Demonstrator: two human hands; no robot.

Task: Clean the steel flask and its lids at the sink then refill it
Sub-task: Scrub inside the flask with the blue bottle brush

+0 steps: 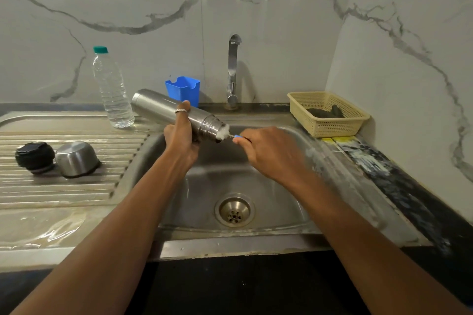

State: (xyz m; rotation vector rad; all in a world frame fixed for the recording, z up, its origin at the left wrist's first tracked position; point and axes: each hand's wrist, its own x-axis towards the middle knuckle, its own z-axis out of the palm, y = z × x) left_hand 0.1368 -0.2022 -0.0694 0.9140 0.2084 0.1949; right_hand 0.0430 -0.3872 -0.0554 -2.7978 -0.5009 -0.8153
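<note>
I am watching the left hand [181, 139] holding the steel flask [176, 115] tilted over the sink [332, 161], its base pointing up toward the back-left and its open, threaded mouth angled down to the right. The fingers are wrapping the body just behind the threads, so the grasp is closed fully around it. The right hand [268, 152] is pinching the blue handle of a bottle brush [226, 134], whose white bristles are sitting in the mouth; that hand is blurred, so I am judging a scrubbing stroke is under way.

The 2 lids are lying on the ribbed draining board [51, 186] to the left, well apart from the flask: the black stopper [34, 157] and the steel cup lid [76, 158], touching or nearly so, the cup mouth-down.

I am expecting the flask to feel rigid, fairly light while empty, and slick, since polished steel gets slippery when wet. Gripping mid-body near the neck seems sound to me, as the threads are giving the fingers a stop against sliding. The tap [233, 71] is showing no stream. A capped plastic water bottle [111, 89] is standing just behind the flask's base, likely for refilling.
</note>
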